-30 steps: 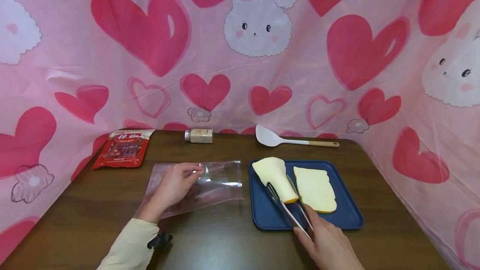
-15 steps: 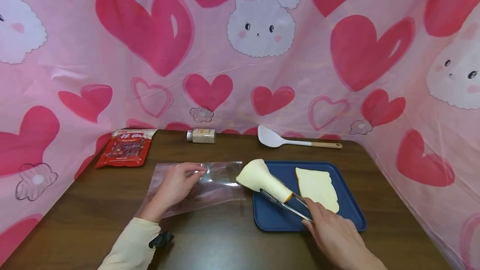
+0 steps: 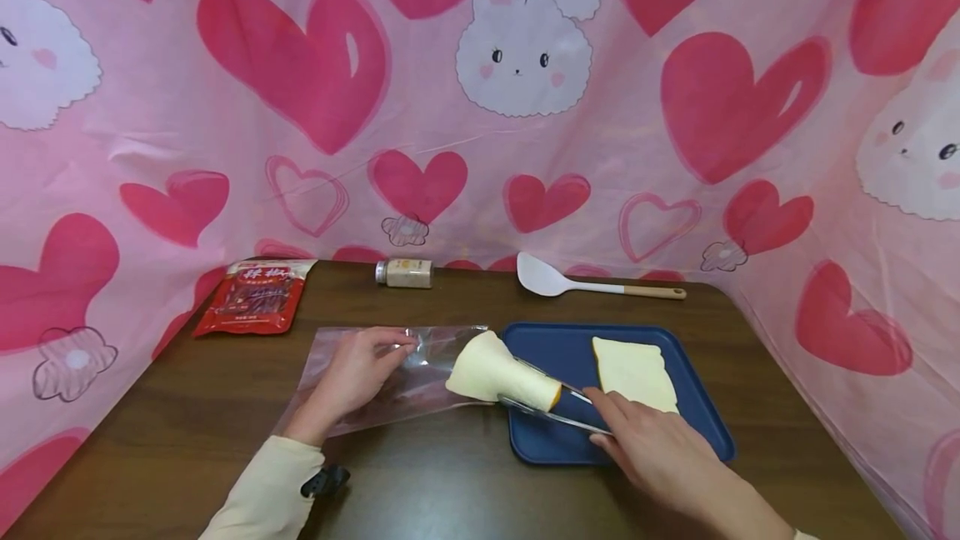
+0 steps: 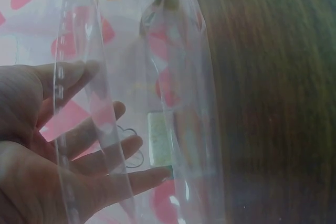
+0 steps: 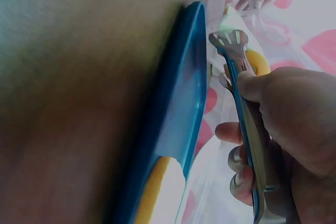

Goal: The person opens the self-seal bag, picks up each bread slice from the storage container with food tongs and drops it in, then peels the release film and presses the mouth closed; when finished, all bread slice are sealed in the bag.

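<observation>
Soft, folded bread slice point(image 3: 495, 371), clasped by metal tongs point(image 3: 558, 417), overlaps the clear plastic bag point(image 3: 424, 390) – left hand point(image 3: 358, 372) pinching its film, right hand point(image 3: 656, 440) with fingers curled round the tongs – flat slice point(image 3: 636, 372) in blue tray point(image 3: 566, 348)

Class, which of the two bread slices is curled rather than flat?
The curled slice, held in the tongs; the other slice lies flat on the blue tray.

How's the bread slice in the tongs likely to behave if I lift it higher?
Probably floppy: the bread slice already curls between the tongs, its left end fanning out past their tips. It looks soft, so squeezing harder might crease it. That wide, ungripped end may sag.
</observation>
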### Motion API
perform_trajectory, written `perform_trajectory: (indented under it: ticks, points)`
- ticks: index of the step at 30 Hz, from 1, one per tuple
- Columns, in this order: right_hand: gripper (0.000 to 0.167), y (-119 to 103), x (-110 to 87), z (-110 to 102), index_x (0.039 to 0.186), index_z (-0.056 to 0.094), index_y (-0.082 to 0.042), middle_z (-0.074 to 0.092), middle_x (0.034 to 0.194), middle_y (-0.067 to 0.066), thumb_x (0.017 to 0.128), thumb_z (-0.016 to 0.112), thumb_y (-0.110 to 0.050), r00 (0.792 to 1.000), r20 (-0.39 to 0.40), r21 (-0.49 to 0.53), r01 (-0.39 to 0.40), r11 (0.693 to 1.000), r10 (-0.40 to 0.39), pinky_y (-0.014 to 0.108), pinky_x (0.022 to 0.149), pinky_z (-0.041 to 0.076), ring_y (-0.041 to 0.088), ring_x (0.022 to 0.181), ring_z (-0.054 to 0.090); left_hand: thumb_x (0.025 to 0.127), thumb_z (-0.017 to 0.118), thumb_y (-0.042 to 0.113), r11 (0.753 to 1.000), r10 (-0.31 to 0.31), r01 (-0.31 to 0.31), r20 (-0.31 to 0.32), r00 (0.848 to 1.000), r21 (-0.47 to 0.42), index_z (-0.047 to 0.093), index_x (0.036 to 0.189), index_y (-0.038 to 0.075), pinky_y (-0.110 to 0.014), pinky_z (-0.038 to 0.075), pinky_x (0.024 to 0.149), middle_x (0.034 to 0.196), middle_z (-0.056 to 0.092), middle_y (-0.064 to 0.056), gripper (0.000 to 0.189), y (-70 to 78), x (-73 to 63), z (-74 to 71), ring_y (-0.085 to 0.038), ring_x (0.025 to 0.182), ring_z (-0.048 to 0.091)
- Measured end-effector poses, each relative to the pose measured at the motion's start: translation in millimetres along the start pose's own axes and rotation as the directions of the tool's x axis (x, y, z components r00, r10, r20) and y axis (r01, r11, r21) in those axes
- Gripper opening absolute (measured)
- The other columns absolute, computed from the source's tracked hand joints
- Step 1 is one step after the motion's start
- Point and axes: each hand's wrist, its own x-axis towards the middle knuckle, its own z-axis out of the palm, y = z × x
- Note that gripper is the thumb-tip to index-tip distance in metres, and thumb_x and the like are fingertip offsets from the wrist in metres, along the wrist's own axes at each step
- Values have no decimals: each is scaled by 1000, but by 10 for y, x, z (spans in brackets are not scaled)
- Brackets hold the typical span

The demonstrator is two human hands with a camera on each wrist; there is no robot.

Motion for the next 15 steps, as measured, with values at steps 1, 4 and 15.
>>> perform_trajectory:
  ticks: [1,4,15]
  points:
    - [54,11,25,-22,144,58,-17,72,113,-2,97,75,-39,1000,11,11,12,1000,-13,35,70,63,13,88,71,99,75,17,1000,3,-3,-2,1000,-1,83,115,15,-57,58,100,130,75,-13,18,2,-1,1,-36,121,69]
    - [52,47,101,-86,143,58,-15,72,112,-2,99,74,-37,997,35,44,61,997,-63,34,70,63,10,85,70,98,76,17,1000,3,-3,-1,1000,-5,83,114,15,-58,58,101,130,75,-13,17,7,-4,1,-37,122,69]
    - [45,92,333,-236,138,60,-14,62,91,-9,100,73,-33,972,-1,103,234,967,-235,24,55,47,-3,62,48,99,75,18,1000,10,-10,10,1000,-13,83,115,16,-60,55,105,136,72,-14,17,-3,-8,-9,-39,129,66]
